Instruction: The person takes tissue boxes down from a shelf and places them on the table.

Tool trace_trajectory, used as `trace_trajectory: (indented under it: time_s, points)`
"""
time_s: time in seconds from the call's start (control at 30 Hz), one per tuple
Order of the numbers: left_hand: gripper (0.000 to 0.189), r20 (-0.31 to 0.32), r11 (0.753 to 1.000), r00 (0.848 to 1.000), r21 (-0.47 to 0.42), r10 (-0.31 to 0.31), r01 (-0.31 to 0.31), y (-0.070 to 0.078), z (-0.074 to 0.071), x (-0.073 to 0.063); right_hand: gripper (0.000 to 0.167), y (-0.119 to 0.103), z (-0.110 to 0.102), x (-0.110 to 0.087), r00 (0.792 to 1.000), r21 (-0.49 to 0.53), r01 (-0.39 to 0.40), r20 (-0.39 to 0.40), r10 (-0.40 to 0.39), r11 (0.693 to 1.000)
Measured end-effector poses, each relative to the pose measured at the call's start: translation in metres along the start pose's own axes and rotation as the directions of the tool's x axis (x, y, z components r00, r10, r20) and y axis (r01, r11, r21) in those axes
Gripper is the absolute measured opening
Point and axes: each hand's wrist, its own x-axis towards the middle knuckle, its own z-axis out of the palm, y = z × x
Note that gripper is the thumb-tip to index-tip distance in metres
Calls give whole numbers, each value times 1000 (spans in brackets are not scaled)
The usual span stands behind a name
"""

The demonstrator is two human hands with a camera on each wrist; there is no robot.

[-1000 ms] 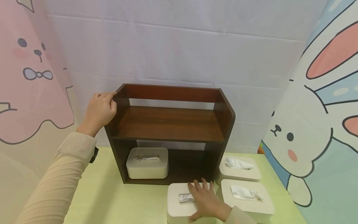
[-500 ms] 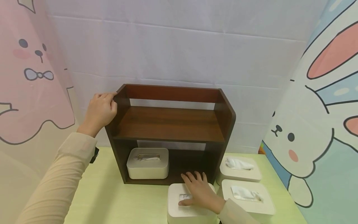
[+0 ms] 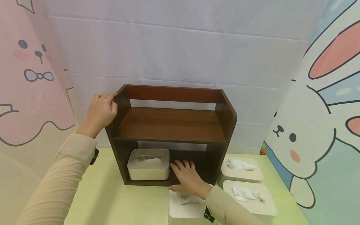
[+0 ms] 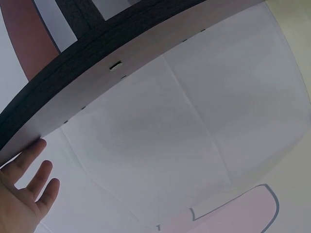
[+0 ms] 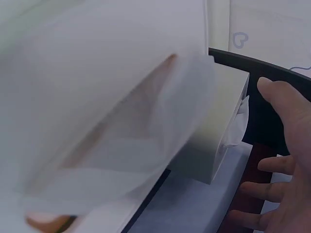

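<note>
A dark brown two-tier desktop shelf point(image 3: 171, 123) stands against the back cloth. My left hand point(image 3: 101, 112) grips the upper edge of its left side panel; the fingertips point(image 4: 36, 145) show along that panel in the left wrist view. A white tissue box point(image 3: 148, 172) sits in the left part of the lower compartment. My right hand point(image 3: 189, 178), fingers spread, holds nothing and reaches into the compartment's opening, just right of that box. Beneath the right forearm lies another white tissue box point(image 3: 182, 211), partly covered by the hand and sleeve, in front of the shelf.
Two more white tissue boxes, a far one point(image 3: 240, 172) and a nearer one point(image 3: 248, 200), stand to the right of the shelf on the pale green table point(image 3: 95, 187). Printed cartoon curtains hang on the left and right, with a white cloth point(image 3: 174, 47) behind.
My right hand has moved off the front tissue box, forward and left, to the lower compartment. The left hand keeps its grip on the shelf, and the boxes have not moved.
</note>
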Motion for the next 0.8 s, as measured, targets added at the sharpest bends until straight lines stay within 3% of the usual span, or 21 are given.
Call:
trace_trajectory:
  time_s: [0.43, 0.8]
  points:
    - [41, 1, 1000, 1000, -2, 5, -5, 0, 0, 0, 78, -10, -4, 44, 999, -18, 27, -27, -27, 999]
    - [42, -5, 1000, 1000, -15, 6, -6, 0, -1, -1, 81, -15, 10, 79, 1000, -37, 9, 2, -9, 999]
